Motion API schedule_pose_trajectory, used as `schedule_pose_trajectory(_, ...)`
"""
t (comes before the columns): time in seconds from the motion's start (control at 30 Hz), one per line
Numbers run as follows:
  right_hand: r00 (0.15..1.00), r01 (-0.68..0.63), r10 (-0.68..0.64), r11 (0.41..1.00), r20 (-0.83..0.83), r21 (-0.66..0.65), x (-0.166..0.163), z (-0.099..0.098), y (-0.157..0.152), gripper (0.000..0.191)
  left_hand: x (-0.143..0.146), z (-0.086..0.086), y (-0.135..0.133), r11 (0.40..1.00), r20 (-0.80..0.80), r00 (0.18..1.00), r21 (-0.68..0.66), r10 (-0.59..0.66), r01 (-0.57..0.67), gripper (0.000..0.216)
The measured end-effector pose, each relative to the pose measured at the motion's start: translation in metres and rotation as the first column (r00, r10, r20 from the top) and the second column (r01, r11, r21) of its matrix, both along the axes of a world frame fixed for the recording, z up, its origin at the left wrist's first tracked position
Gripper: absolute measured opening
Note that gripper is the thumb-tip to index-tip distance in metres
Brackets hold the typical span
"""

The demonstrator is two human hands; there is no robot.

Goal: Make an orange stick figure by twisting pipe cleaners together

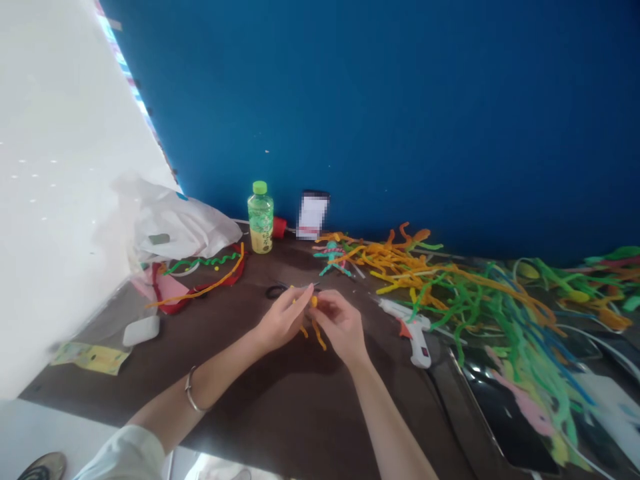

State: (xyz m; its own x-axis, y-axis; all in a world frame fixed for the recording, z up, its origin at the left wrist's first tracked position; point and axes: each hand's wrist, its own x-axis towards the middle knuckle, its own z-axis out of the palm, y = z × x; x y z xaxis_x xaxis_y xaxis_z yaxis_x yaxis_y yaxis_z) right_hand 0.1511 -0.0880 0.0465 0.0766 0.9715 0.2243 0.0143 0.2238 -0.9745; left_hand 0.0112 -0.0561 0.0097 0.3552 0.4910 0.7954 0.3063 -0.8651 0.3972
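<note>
left hand (285,319) and right hand (340,327) both closed in a pinch on a yellow pipe cleaner (316,335), held just above the middle of the brown bench (240,410), its loose ends hanging down, long axis running toward the near edge. scissors (276,291) lie just past the left hand, and a white glue gun (413,330) lies just beside the right hand, nozzle toward it. nearer the far edge sit a teal pipe cleaner figure (331,257), a heap of orange pipe cleaners (395,267) and a green-capped bottle (261,219), upright.
</note>
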Motion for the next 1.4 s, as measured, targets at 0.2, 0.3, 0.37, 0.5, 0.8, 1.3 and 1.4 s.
schedule_pose_trajectory(0.2, 0.997, -0.011, 0.004, 0.996, -0.080, -0.086, 0.003, 0.007, -0.003, 0.012, 0.005, 0.015, -0.005, 0.932, 0.201, 0.979, -0.360, 0.039, 0.036, 0.023)
schedule_pose_trajectory(0.3, 0.990, -0.020, 0.002, 0.992, -0.143, -0.126, 0.004, 0.003, -0.002, 0.015, 0.007, 0.022, -0.005, 0.844, 0.259, 0.966, -0.523, 0.021, 0.122, 0.019)
schedule_pose_trajectory(0.37, 0.980, -0.007, -0.021, 0.990, -0.199, -0.141, 0.005, -0.002, -0.001, 0.017, 0.009, 0.022, -0.006, 0.803, 0.303, 0.952, -0.554, -0.051, 0.219, 0.021)
schedule_pose_trajectory(0.5, 0.956, 0.046, -0.101, 0.979, -0.275, -0.199, 0.007, -0.010, 0.003, 0.020, 0.014, 0.016, -0.009, 0.511, 0.450, 0.885, -0.735, -0.124, 0.445, 0.034)
schedule_pose_trajectory(0.8, 0.948, 0.024, -0.094, 0.974, -0.305, -0.225, 0.012, -0.019, 0.011, 0.029, 0.013, 0.007, 0.001, 0.022, 0.571, 0.821, -0.821, 0.017, 0.571, 0.040)
schedule_pose_trajectory(1.3, 0.973, 0.198, -0.218, 0.955, -0.071, -0.222, 0.014, -0.015, 0.009, 0.020, 0.002, 0.003, 0.011, -0.108, 0.570, 0.811, -0.821, -0.132, 0.560, 0.037)
schedule_pose_trajectory(1.4, 0.973, 0.192, -0.216, 0.955, -0.084, -0.225, 0.014, -0.016, 0.010, 0.019, 0.007, 0.002, 0.008, 0.110, 0.468, 0.879, -0.873, -0.092, 0.476, 0.035)
